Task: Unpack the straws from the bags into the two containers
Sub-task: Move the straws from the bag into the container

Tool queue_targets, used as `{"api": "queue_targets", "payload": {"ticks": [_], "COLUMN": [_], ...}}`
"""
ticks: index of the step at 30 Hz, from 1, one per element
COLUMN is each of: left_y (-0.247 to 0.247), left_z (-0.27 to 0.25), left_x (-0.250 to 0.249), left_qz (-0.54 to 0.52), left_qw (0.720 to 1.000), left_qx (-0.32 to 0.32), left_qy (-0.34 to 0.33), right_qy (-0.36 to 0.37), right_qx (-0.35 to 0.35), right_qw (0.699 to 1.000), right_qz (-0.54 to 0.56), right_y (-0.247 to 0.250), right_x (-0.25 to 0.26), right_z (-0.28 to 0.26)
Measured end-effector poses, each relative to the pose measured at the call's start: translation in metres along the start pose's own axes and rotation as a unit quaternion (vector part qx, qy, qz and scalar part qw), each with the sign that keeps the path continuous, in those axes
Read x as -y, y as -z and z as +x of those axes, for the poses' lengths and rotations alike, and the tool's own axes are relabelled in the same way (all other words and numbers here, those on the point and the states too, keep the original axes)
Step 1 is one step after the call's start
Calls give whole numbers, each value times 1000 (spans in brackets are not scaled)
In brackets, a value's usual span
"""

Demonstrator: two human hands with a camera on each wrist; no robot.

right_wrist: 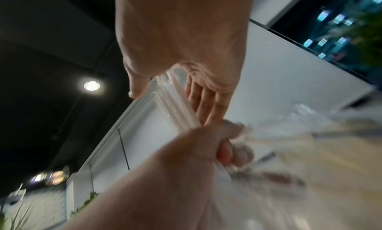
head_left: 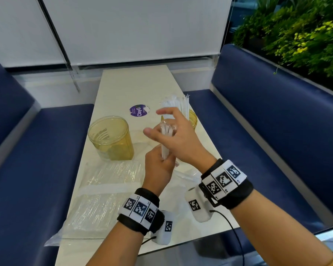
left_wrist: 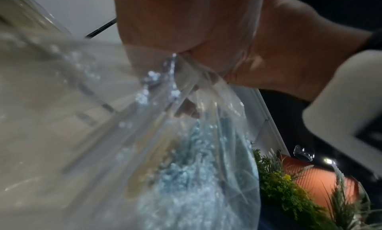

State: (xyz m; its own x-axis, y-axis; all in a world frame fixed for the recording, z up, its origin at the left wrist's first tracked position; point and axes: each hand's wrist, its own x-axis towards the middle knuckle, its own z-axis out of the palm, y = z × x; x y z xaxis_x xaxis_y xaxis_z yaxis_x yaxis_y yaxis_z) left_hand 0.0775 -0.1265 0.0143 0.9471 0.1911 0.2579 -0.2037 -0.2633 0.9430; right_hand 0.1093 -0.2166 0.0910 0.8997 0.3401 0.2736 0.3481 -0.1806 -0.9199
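A bundle of white straws [head_left: 165, 144] stands upright above the table, its lower end still inside a clear plastic bag [left_wrist: 196, 151]. My left hand [head_left: 158, 167] grips the bundle and the bag's neck from below. My right hand [head_left: 173, 139] lies over the bundle's top end, thumb and fingers straight and spread on either side of the straws [right_wrist: 177, 106]. A yellowish clear jar [head_left: 110, 135] stands to the left. Behind my right hand is a second jar [head_left: 193, 118], with wrapped straws [head_left: 181, 105] standing in it.
Two full clear bags of straws [head_left: 108, 177] [head_left: 92, 210] lie on the white table [head_left: 135, 83] near its front left. A purple round sticker [head_left: 139, 110] sits mid-table. Blue benches [head_left: 258, 131] flank both sides, and plants [head_left: 306, 35] rise at the right.
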Motion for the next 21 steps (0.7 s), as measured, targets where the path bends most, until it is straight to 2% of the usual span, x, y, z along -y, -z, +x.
{"api": "queue_targets", "payload": {"ticks": [2, 5, 8, 10, 12, 17, 21], "left_y": [-1, -1, 3, 4, 4, 11, 17], "left_z": [5, 10, 4, 1, 2, 1, 1], "left_x": [1, 4, 8, 10, 13, 17, 15], "left_qz": [9, 2, -42, -70, -54, -50, -47], "left_qw": [1000, 999, 999, 995, 995, 997, 998], "left_qx": [-14, -35, -4, 0, -8, 4, 4], "left_qy": [-14, 27, 35, 69, 83, 57, 50], "right_qy": [-9, -8, -11, -4, 12, 30, 56], "right_qx": [32, 50, 55, 57, 32, -75, -186], "right_qw": [997, 989, 991, 994, 996, 997, 981], "right_qz": [-64, -136, -121, -92, -80, 9, -15], "right_y": [-9, -23, -18, -3, 16, 70, 93], "right_x": [-13, -28, -10, 13, 32, 67, 47], "right_z": [-2, -2, 12, 27, 48, 101, 138]}}
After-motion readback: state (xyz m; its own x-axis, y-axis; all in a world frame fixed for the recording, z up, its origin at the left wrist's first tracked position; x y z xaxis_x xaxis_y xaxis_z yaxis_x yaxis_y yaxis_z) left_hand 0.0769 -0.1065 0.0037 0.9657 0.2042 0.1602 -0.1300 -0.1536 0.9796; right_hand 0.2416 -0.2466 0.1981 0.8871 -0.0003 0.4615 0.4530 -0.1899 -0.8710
